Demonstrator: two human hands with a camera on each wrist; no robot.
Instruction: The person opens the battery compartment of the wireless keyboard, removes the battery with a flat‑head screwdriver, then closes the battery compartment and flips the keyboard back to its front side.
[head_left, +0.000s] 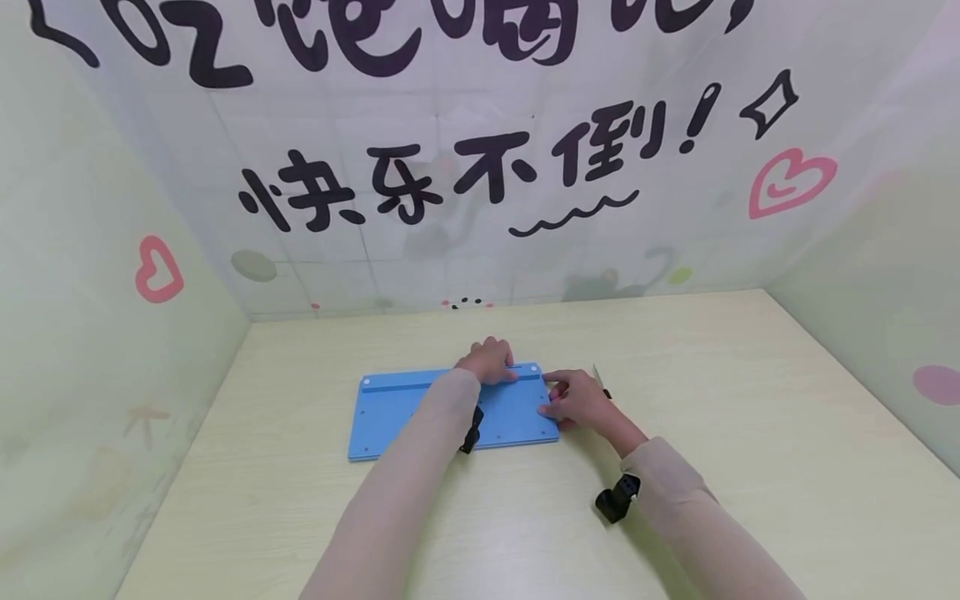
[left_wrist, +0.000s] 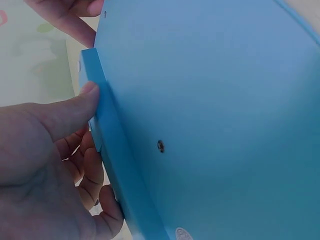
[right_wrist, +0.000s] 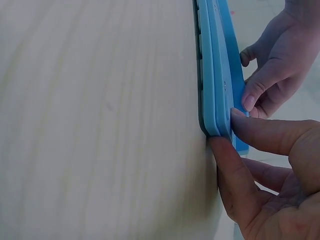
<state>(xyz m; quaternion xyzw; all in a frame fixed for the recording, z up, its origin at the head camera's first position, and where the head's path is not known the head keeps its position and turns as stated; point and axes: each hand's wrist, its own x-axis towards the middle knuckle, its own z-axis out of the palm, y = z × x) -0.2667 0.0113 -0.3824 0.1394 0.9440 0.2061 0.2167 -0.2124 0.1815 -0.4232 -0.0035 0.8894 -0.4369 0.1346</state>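
A light blue keyboard lies face down on the table, its screw-dotted back up and a raised bar along the far side. In the right wrist view, a row of keys shows along its underside. My left hand grips the bar near its right end; the left wrist view shows the thumb on the bar and the other fingers curled at its outer edge. At the keyboard's right end, my right hand pinches the edge, thumb on the back and a finger underneath.
Just beyond my right hand lies a thin, pale object with a black end, partly hidden by the hand. Pale wood table extends around the keyboard. Printed cloth walls close off the back and both sides.
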